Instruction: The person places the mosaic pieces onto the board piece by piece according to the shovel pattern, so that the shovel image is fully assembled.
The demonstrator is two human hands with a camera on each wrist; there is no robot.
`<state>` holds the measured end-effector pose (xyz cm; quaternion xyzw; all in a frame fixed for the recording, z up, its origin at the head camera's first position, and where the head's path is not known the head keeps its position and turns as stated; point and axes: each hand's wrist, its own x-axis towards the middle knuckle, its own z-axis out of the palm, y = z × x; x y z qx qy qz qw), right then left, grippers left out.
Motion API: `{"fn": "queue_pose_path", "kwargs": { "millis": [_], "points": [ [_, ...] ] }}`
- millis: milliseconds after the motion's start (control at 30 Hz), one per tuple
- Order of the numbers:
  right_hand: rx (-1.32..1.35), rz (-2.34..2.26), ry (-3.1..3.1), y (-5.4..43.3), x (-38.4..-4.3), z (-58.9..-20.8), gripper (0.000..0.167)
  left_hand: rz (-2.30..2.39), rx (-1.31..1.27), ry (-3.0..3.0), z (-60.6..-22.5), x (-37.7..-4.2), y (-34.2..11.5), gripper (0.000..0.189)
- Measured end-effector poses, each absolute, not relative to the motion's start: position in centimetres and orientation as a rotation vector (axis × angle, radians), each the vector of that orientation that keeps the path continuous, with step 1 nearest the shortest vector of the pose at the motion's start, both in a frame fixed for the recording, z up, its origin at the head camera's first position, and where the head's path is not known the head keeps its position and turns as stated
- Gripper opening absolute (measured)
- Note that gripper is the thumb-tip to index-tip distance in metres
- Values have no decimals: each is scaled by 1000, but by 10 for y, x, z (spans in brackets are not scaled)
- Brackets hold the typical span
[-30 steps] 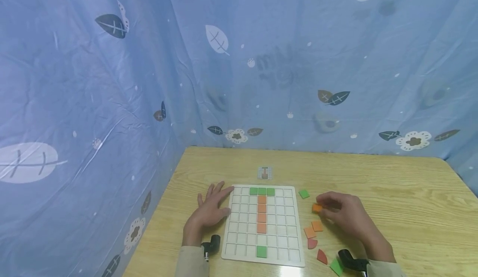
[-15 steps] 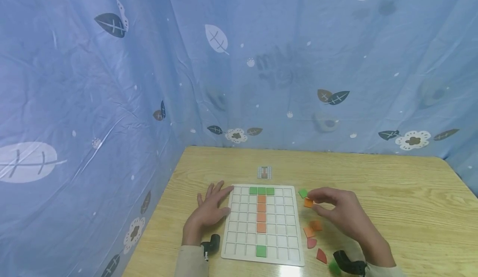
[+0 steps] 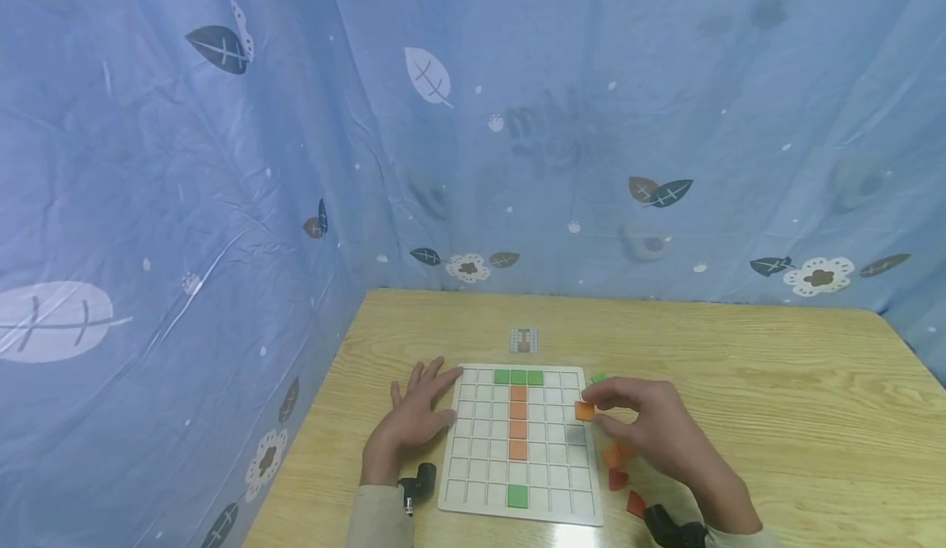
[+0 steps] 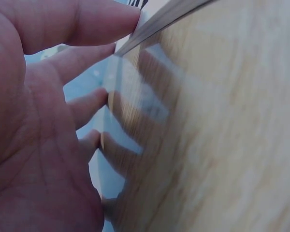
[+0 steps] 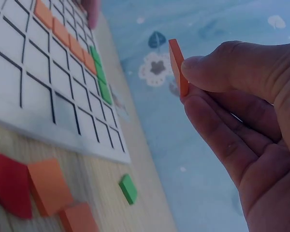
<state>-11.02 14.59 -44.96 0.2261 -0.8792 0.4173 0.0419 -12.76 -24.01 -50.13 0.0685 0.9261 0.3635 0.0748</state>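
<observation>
My right hand pinches an orange square tile between thumb and fingertips, raised over the right edge of a white gridded board. In the right wrist view the tile stands on edge, clear of the board. A row of green tiles fills the middle of the board's far row. Below it runs a column of orange tiles. One more green tile sits alone in the near row. My left hand lies with fingers spread, thumb and index touching the board's left edge.
Right of the board lie loose orange tiles, red quarter-round pieces and a green tile, partly hidden by my right hand in the head view. A small printed pattern card lies beyond the board. A blue patterned curtain borders the table.
My right hand has lifted the orange tile from the table right of the board and carried it left, over the board's right edge. The left hand has stayed in place.
</observation>
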Motion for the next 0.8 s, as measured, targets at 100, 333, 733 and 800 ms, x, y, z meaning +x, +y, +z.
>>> {"fn": "queue_pose_path", "kwargs": {
  "millis": [100, 333, 733, 800],
  "points": [
    [698, 1318, -2711, 139, -109, -452, 33, 1077, 192, 2776, -500, -127, -240, 75],
    [757, 1346, -2754, 125, -109, -459, 32, 1072, 186, 2782, -502, -128, -240, 74],
    [911, 1308, -2750, 108, -109, -474, 28, 1079, 189, 2775, -501, -128, -239, 74],
    [925, 1297, -2760, 105, -109, -476, 27, 1076, 188, 2776, -501, -128, -239, 74]
  ]
}}
